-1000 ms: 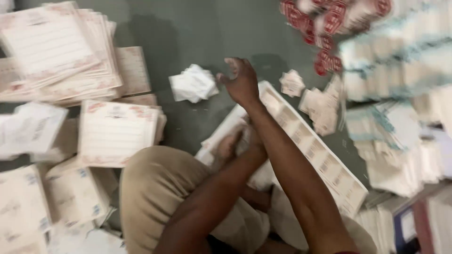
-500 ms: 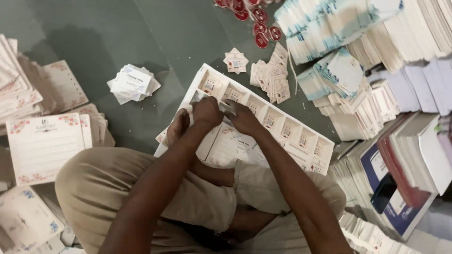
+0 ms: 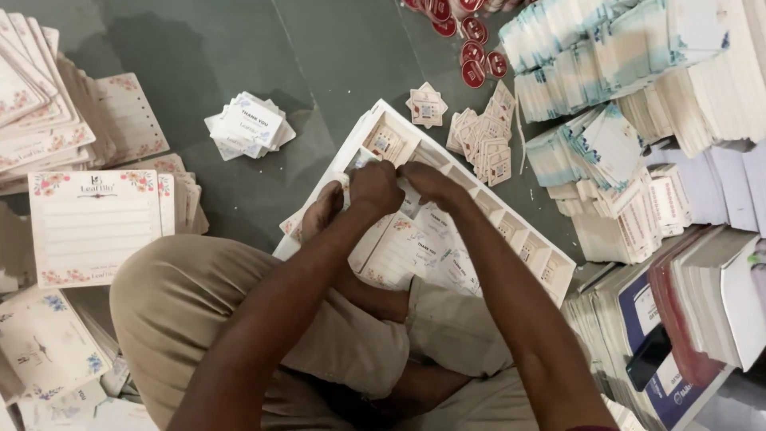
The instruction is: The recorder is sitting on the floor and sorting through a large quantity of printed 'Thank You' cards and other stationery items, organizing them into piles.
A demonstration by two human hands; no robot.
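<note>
Two hands meet over the near end of a long white divided tray (image 3: 383, 120) that lies slantwise on the grey-green floor (image 3: 319, 72), its near part resting over the seated person's crossed legs, probably so the compartments stay within easy reach. The left hand (image 3: 373, 187) has its grip curled nearly closed, knuckles up, and the right hand (image 3: 431, 185) pinches in beside it, fingertips touching; they seem to share some small pale piece, though what it is cannot be told. Under the wrists, the tray's wider section holds floral-edged cards (image 3: 399, 251) lying flat, while its row of small square cells (image 3: 527, 249) along the far wall each holds a small printed tag. Left of the knee, a stack of large lined sheets with flower corners (image 3: 92, 227) sits squared, with more fanned beyond. Farther out, a loose heap of small white cards (image 3: 247, 126) lies apart on the floor, and little tags (image 3: 483, 144) are scattered just beside the tray's far end. At the right, tall ranks of blue-edged cards (image 3: 606, 72) and books (image 3: 702, 303) stand packed on edge; red round badges (image 3: 475, 56) lie farthest.
</note>
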